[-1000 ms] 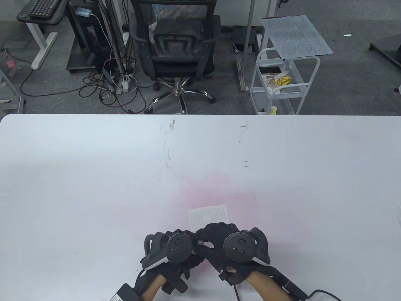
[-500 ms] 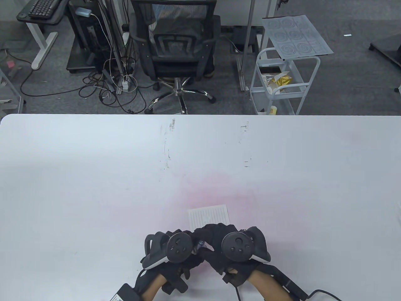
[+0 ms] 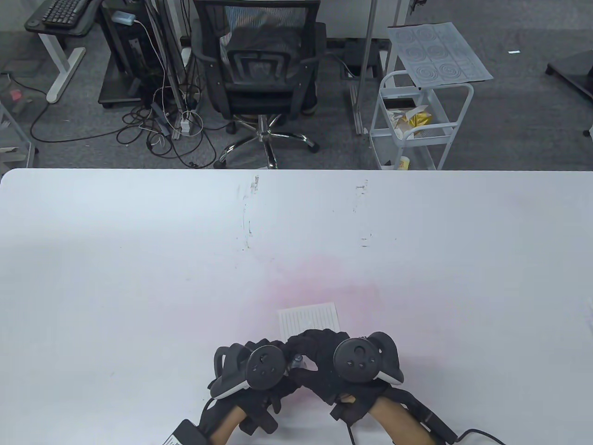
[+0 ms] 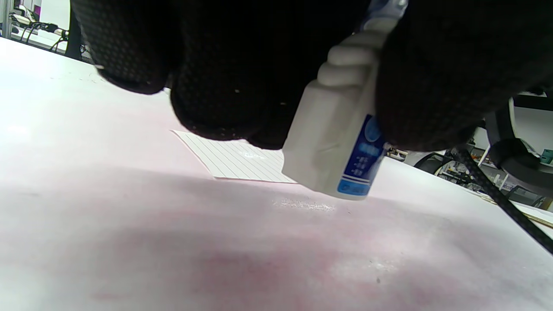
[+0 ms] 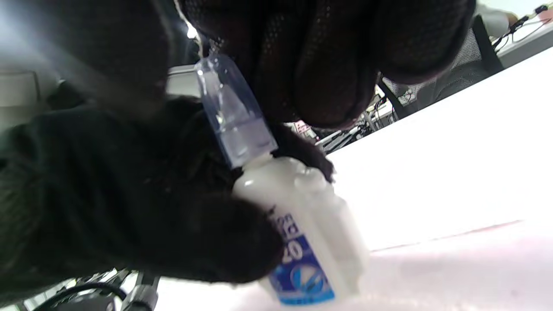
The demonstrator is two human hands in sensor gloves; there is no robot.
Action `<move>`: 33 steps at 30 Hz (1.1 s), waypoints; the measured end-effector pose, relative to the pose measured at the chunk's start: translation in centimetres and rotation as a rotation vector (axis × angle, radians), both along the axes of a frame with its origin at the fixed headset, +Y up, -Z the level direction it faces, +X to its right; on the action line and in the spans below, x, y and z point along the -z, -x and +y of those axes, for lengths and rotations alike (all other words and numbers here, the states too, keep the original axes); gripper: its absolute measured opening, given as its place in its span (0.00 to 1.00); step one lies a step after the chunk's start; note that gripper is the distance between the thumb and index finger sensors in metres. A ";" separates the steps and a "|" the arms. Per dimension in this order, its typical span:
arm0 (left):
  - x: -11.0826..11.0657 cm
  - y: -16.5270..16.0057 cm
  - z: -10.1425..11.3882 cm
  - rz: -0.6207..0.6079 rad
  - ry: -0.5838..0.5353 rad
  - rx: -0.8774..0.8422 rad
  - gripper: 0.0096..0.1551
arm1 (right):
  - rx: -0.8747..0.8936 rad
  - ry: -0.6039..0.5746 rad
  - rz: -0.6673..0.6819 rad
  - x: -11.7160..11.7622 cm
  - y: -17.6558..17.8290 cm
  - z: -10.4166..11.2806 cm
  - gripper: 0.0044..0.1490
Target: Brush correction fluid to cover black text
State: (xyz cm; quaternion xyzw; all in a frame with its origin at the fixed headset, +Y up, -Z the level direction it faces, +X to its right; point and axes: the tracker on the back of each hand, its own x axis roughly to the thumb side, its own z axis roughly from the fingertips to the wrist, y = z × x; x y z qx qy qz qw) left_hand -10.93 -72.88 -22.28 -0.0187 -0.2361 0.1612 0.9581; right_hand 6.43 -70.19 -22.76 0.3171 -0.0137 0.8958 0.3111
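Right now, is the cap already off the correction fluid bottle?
No: in the right wrist view the clear cap still sits on the neck of the correction fluid bottle, with the right hand's fingers around it.

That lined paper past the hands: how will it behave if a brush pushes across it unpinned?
The paper looks like a thin single sheet lying flat, so likely light and floppy. Nothing rests on it and the table looks smooth, so it may slide under a stroke. Both hands are on the bottle; neither pins it.

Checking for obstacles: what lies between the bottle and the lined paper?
Bare table; left wrist view shows nothing between bottle and paper.
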 end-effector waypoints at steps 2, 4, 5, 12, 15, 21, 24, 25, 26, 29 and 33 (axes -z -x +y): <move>0.0 0.0 -0.1 -0.001 -0.002 0.011 0.34 | -0.009 -0.026 -0.028 0.0 0.0 0.1 0.33; 0.0 0.0 -0.1 -0.002 -0.001 0.013 0.34 | -0.004 -0.035 -0.055 0.0 0.0 0.2 0.31; 0.0 -0.1 -0.1 -0.005 -0.001 0.012 0.34 | -0.002 -0.040 -0.076 0.0 -0.1 0.1 0.31; -0.1 -0.2 -0.1 -0.010 -0.009 0.021 0.34 | -0.065 -0.156 -0.163 -0.2 -0.2 0.2 0.33; -0.1 -0.1 0.0 -0.005 -0.025 0.026 0.34 | -0.006 -0.131 -0.154 -0.1 -0.4 0.1 0.37; -0.1 -0.1 0.0 -0.003 -0.025 0.019 0.34 | -0.013 -0.107 -0.086 0.0 -0.4 -0.1 0.34; -0.1 -0.2 -0.1 -0.005 -0.022 0.024 0.34 | -0.018 -0.115 -0.085 -0.1 -0.2 -0.1 0.31; -0.1 -0.2 -0.1 -0.005 -0.022 0.023 0.34 | -0.028 -0.121 -0.086 -0.1 -0.1 -0.1 0.31; -0.1 -0.2 -0.1 -0.006 -0.022 0.024 0.34 | -0.030 -0.125 -0.091 -0.2 -0.1 0.0 0.31; -0.1 -0.2 0.0 -0.005 -0.029 0.028 0.34 | -0.037 -0.135 -0.113 -0.2 -0.1 0.0 0.31; -0.1 -0.2 -0.1 -0.004 -0.028 0.014 0.34 | -0.031 -0.139 -0.150 -0.1 -0.6 0.1 0.32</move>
